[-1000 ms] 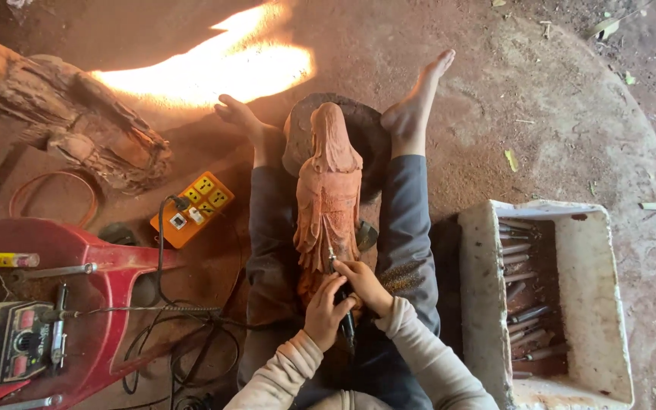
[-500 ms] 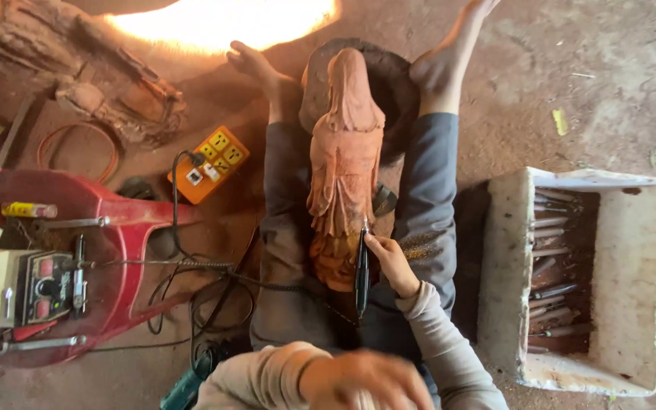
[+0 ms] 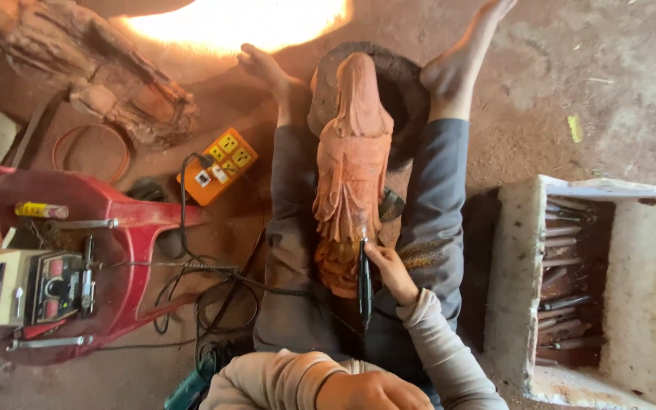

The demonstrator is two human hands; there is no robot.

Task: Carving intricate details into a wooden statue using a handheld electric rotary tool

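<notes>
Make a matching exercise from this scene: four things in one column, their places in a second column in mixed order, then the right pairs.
Things:
1. carving
2. power strip
3. white box
4. rotary tool

Places:
A. in the right hand
B. lying between the legs
C. on the ground, right of the legs
D. on the ground, left of the legs

Pairs: 1-B, 2-D, 3-C, 4-A

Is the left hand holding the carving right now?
No, the left hand is pulled back near the chest, off the carving, while the right hand holds the black tool against it.
</notes>
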